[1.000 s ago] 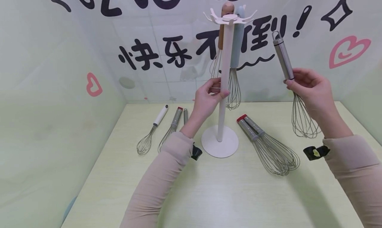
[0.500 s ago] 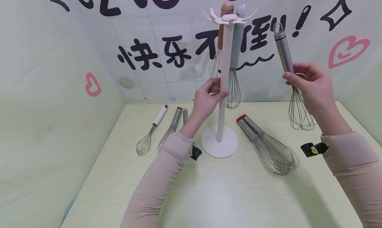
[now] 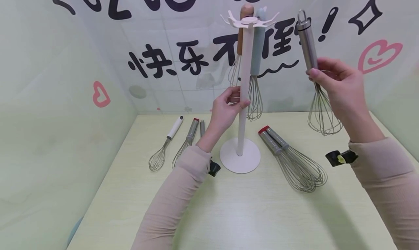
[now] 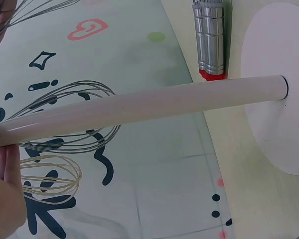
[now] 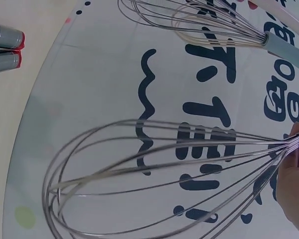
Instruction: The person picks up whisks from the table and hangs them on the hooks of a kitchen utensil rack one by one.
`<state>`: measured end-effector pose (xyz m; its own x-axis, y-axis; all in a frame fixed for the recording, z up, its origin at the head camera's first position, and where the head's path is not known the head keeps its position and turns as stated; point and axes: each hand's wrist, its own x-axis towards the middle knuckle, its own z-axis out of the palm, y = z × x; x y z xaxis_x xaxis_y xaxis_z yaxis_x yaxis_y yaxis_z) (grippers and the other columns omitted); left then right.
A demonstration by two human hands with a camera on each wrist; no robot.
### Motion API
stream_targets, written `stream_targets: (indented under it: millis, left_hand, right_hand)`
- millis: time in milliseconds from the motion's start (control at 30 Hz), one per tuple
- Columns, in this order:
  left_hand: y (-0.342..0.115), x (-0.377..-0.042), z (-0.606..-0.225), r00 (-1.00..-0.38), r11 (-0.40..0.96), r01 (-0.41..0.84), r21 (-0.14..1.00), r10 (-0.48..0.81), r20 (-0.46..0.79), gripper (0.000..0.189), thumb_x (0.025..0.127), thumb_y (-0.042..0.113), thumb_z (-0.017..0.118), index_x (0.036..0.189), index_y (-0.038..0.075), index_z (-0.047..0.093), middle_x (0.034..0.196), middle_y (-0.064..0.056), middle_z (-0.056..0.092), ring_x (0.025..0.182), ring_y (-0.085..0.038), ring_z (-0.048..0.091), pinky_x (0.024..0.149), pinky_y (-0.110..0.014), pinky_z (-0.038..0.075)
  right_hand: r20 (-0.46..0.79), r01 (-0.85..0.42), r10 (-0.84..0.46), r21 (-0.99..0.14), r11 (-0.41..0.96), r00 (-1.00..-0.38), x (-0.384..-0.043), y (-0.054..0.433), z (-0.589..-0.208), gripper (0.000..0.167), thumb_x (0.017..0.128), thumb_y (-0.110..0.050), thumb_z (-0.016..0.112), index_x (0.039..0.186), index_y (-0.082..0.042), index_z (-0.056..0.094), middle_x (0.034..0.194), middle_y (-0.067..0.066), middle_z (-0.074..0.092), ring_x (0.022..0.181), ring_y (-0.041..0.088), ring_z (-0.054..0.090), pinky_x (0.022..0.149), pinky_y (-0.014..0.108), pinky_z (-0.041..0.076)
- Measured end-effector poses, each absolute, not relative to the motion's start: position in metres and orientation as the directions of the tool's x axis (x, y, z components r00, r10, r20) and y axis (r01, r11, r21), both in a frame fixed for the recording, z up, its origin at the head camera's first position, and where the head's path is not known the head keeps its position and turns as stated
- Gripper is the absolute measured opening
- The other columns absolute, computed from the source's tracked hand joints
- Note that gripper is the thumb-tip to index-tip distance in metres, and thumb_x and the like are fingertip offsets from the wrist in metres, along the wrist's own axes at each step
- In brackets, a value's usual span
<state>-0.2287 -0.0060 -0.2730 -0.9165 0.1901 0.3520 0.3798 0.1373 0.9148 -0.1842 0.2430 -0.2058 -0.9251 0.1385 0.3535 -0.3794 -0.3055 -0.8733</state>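
Note:
My left hand (image 3: 226, 110) grips the white post of a stand (image 3: 243, 126) partway up, its thumb across the front. On the stand's ring of hooks hang a whisk with a brown handle (image 3: 240, 42) and one with a light blue handle (image 3: 257, 53), both behind the post. To the right, my right hand (image 3: 340, 84) pinches a steel whisk (image 3: 307, 42) at the lower end of its handle. This whisk is held up in the air, slightly tilted, hanging loop on top and wires down, apart from the hooks. In the right wrist view its wire balloon (image 5: 164, 174) fills the lower part.
Two large whisks with red-tipped handles (image 3: 275, 141) lie right of the stand's round base (image 3: 240, 166). Left of it lie a white-handled whisk (image 3: 175, 128), a grey red-tipped whisk (image 3: 193, 128) and another grey handle (image 3: 202, 126), partly hidden by my left arm. A printed backdrop stands behind.
My right hand has lifted the steel whisk higher and moved it slightly left, closer to hook height. My left hand keeps its hold on the post.

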Motion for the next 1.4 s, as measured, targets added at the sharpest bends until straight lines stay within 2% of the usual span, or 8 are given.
stream_targets:
  millis: [233, 833, 1400]
  left_hand:
    - [-0.006, -0.228, -0.273, -0.917, 0.129, 0.379, 0.917, 0.185, 0.353, 0.041, 0.084, 0.008, 0.072, 0.121, 0.0, 0.059, 0.11, -0.02, 0.066, 0.101, -0.029, 0.064, 0.088, -0.023, 0.057]
    - [-0.006, -0.231, -0.275, -0.915, 0.119, 0.378, 0.918, 0.197, 0.352, 0.041, 0.084, 0.008, 0.071, 0.122, 0.001, 0.058, 0.111, -0.02, 0.065, 0.103, -0.028, 0.063, 0.089, -0.022, 0.057]
    - [-0.007, -0.231, -0.277, -0.912, 0.119, 0.383, 0.916, 0.206, 0.354, 0.042, 0.084, 0.009, 0.071, 0.123, 0.0, 0.058, 0.111, -0.019, 0.065, 0.104, -0.028, 0.063, 0.089, -0.022, 0.057]
  right_hand:
    - [0.415, -0.423, 0.099, -0.842, -0.334, -0.905, -0.185, 0.236, -0.201, 0.028, 0.079, 0.008, 0.071, 0.106, 0.003, 0.069, 0.088, 0.007, 0.073, 0.077, 0.015, 0.072, 0.075, 0.018, 0.059]
    - [0.383, -0.383, 0.059, -0.882, -0.275, -0.922, -0.188, 0.225, -0.199, 0.027, 0.082, 0.0, 0.071, 0.109, 0.0, 0.071, 0.085, 0.005, 0.075, 0.075, 0.014, 0.071, 0.078, 0.017, 0.058]
    - [0.375, -0.37, 0.036, -0.89, -0.267, -0.926, -0.192, 0.217, -0.204, 0.025, 0.083, 0.0, 0.07, 0.107, -0.003, 0.072, 0.088, 0.004, 0.075, 0.077, 0.013, 0.071, 0.077, 0.017, 0.058]
